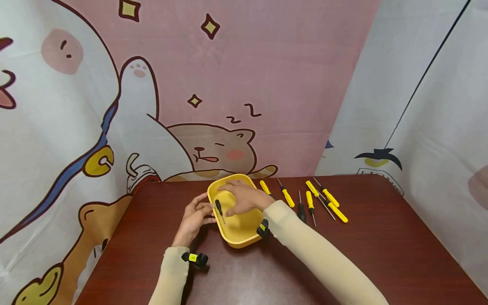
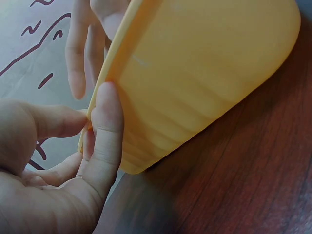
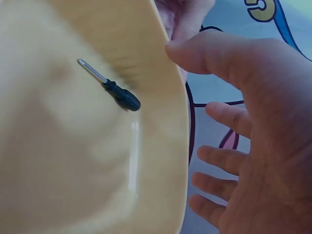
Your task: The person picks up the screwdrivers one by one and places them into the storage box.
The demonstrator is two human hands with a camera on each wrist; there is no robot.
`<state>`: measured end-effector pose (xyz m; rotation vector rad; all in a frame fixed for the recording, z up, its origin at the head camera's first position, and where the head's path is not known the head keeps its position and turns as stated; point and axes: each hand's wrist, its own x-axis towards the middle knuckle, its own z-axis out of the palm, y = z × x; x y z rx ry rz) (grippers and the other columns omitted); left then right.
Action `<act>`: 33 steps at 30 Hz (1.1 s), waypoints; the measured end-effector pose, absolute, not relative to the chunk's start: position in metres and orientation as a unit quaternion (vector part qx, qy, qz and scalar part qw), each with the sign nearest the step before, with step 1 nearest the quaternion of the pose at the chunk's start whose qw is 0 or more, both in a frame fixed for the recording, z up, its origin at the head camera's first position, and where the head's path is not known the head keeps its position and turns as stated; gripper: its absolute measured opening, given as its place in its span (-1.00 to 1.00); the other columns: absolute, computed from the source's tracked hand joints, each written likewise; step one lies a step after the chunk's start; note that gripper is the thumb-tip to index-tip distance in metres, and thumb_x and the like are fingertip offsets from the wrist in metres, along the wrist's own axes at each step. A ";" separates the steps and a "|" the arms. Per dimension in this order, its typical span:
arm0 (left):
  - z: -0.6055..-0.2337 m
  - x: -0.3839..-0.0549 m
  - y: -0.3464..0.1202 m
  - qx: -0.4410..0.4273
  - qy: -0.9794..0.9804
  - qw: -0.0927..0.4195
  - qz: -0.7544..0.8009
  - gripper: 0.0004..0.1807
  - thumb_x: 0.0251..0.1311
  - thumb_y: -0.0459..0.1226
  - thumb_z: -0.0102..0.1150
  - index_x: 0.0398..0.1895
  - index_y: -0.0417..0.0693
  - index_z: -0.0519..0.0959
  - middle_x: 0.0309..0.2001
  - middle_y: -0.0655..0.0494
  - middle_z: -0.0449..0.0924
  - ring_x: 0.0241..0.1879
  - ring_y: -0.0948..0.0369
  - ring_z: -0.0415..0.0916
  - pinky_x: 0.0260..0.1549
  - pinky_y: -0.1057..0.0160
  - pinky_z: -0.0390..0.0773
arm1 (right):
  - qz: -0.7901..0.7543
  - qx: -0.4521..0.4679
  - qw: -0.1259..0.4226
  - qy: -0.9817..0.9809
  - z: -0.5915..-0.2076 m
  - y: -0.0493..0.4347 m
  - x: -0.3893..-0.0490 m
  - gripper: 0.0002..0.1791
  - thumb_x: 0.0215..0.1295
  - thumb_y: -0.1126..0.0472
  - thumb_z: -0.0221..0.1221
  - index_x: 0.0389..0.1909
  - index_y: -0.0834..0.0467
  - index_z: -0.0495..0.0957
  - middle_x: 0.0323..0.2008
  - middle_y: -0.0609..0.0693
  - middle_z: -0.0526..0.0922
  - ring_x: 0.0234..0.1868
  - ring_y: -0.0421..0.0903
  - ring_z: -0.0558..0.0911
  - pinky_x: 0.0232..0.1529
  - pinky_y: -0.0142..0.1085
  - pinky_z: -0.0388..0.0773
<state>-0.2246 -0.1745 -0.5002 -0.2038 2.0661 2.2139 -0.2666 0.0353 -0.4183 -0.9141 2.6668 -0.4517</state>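
Note:
A yellow plastic tub (image 1: pixel 237 244) with rounded corners stands on the table. My left hand (image 1: pixel 192 219) pinches its left rim between thumb and fingers, which the left wrist view shows close up against the tub wall (image 2: pixel 195 58). Inside the tub lies one small screwdriver (image 3: pixel 121 95) with a black handle and a metal shaft. My right hand (image 1: pixel 245 198) reaches over the tub with its fingers spread and holds nothing. In the right wrist view its thumb (image 3: pixel 209 53) is at the rim; whether it touches is hard to tell.
Right of the tub, several yellow-handled screwdrivers (image 1: pixel 287 198) and one with a black handle (image 1: pixel 301 213) lie on the dark red-brown table (image 1: pixel 343 262). Two of the yellow-handled ones cross or overlap. A cartoon-printed cloth (image 1: pixel 289 84) hangs behind the table.

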 end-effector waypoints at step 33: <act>-0.500 -0.225 -0.174 -0.073 0.690 0.050 0.718 -0.38 0.40 -0.42 0.15 0.50 -0.03 0.28 0.03 -0.24 0.57 -0.29 0.13 0.58 -0.34 0.17 0.78 | -0.243 -0.276 0.027 0.930 -0.408 0.108 -0.252 -0.03 0.11 -0.23 0.41 0.56 -0.29 0.21 0.67 -0.01 -0.06 0.64 0.28 -0.04 0.54 0.40 -0.03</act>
